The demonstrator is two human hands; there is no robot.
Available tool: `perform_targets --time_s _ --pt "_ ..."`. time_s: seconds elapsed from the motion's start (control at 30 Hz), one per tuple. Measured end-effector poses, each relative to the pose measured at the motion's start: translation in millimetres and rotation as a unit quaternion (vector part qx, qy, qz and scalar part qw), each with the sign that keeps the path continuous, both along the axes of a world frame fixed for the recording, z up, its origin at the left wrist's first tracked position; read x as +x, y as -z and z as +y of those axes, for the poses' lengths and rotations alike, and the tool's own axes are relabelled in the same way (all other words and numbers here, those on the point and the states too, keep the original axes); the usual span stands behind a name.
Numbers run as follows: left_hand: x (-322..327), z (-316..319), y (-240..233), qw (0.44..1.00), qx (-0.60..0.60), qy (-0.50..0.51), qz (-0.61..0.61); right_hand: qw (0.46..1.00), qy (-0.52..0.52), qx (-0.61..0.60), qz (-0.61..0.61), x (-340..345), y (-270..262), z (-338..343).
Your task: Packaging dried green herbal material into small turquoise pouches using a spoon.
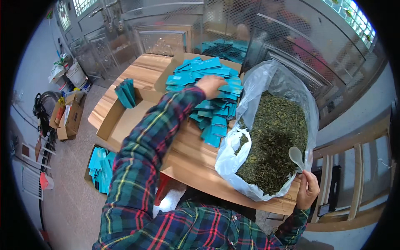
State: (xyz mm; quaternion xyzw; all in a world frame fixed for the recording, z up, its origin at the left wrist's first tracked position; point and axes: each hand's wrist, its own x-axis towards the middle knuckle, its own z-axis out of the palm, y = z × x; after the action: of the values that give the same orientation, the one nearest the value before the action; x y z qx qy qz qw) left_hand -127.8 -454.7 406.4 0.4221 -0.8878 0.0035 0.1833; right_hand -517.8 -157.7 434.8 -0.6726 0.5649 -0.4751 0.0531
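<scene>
My left hand (212, 86) is stretched out over a heaped pile of teal packets (204, 65) on the far side of the wooden table. Its fingers touch the packets; whether they grip one is hidden. In my right hand (307, 189), at the table's near right corner, is the handle of a pale plastic spoon (295, 156). The spoon's bowl points up over the edge of a large clear plastic bag (231, 168). Dried, chopped green-brown leaves (275, 125) fill the rolled-open bag, with a darker hollow near the front.
An open cardboard box (125, 125) on the table's left holds a standing bundle of teal packets (126, 93). More packets (101, 170) lie in a box below. A metal door (175, 18) borders the table's back. A wooden frame (356, 181) stands right; cartons (69, 117) sit far left.
</scene>
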Motion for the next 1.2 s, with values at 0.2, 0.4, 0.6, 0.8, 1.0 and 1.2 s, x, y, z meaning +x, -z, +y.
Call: perform_targets --time_s 0.2,0.4,0.6,0.8,1.0,1.2 --pt "-69.1 -57.9 14.8 0.941 0.240 -0.114 -0.207 0.999 0.029 0.019 0.027 -12.4 2.8 18.3" --pt "-40.6 -18.3 0.3 0.992 0.054 -0.061 -0.099 0.999 0.039 0.016 0.006 -27.7 13.0 18.1" --pt "-37.8 45.4 2.1 0.984 -0.136 -0.111 -0.042 1.000 -0.005 -0.004 0.005 -18.0 17.5 3.1" --pt "-40.4 97.6 51.9 0.997 0.052 -0.062 -0.001 1.000 -0.016 0.000 -0.017 -20.7 17.2 12.5" --pt "-29.3 82.9 52.6 0.991 0.094 -0.091 -0.021 1.000 -0.016 -0.016 0.006 -27.0 21.0 18.4" --pt "-20.5 74.0 46.2 0.987 0.089 -0.104 -0.088 0.999 -0.023 -0.016 0.017 -21.9 13.1 17.0"
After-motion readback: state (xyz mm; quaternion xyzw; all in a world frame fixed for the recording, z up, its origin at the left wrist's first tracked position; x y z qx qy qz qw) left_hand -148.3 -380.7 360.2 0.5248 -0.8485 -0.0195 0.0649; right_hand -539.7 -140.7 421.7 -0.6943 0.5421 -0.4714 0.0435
